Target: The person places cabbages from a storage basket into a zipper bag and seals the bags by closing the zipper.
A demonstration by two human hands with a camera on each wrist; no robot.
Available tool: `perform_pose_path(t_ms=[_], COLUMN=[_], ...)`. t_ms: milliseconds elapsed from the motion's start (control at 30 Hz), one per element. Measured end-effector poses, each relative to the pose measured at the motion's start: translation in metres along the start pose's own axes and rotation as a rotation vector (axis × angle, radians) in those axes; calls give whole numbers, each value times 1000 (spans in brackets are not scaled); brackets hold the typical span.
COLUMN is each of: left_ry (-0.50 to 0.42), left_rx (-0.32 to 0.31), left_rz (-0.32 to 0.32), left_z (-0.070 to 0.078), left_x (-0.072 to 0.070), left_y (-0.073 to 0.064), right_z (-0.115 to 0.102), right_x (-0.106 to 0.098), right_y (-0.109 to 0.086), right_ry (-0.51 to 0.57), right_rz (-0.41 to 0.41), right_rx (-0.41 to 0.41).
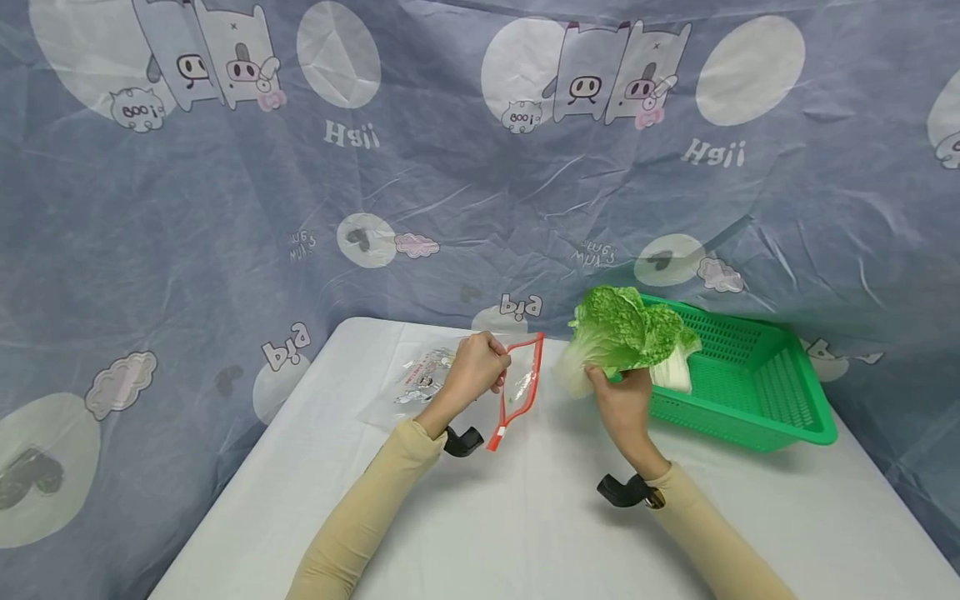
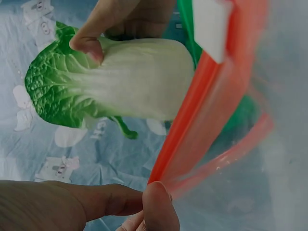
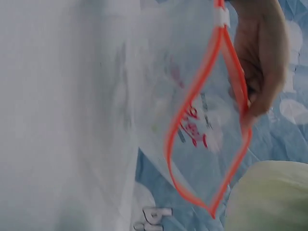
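My left hand point(image 1: 477, 367) pinches the red rim of a clear zip bag point(image 1: 521, 379) between thumb and fingers. The bag's mouth gapes in a diamond shape in the right wrist view, with a white slider point(image 3: 222, 17) at one end. My right hand point(image 1: 624, 408) grips a napa cabbage point(image 2: 139, 79), thumb across its side. Its pale stalk end points toward the bag's mouth, its frilly green leaves away. In the right wrist view only that pale end point(image 3: 272, 199) shows, just beside the rim. Printed drawings and red lettering mark the bag.
A green perforated basket point(image 1: 780, 417) stands right of the hands. More cabbage point(image 1: 675, 373), with white stalk and green leaves, lies at its left end. A white cloth covers the table point(image 1: 480, 533). A patterned blue-grey curtain point(image 1: 450, 167) hangs behind it.
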State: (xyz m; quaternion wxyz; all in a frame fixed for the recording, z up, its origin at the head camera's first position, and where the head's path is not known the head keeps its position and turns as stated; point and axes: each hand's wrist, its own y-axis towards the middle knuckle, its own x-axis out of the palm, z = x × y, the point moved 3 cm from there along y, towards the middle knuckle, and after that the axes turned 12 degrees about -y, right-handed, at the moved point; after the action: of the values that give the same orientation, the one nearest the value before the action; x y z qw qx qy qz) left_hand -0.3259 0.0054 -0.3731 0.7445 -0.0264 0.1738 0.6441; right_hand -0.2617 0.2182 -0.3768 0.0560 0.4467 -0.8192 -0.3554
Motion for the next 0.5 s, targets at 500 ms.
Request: perform_pose_path(t_ms=[500], left_ry=[6], left_rx=[-4], left_rz=[-16], left_z=[10], left_x=[0], left_y=[-8], right_z=[4], right_x=[42], right_y=[-33], right_ry=[54], right_rz=[-358], right_rx=[129])
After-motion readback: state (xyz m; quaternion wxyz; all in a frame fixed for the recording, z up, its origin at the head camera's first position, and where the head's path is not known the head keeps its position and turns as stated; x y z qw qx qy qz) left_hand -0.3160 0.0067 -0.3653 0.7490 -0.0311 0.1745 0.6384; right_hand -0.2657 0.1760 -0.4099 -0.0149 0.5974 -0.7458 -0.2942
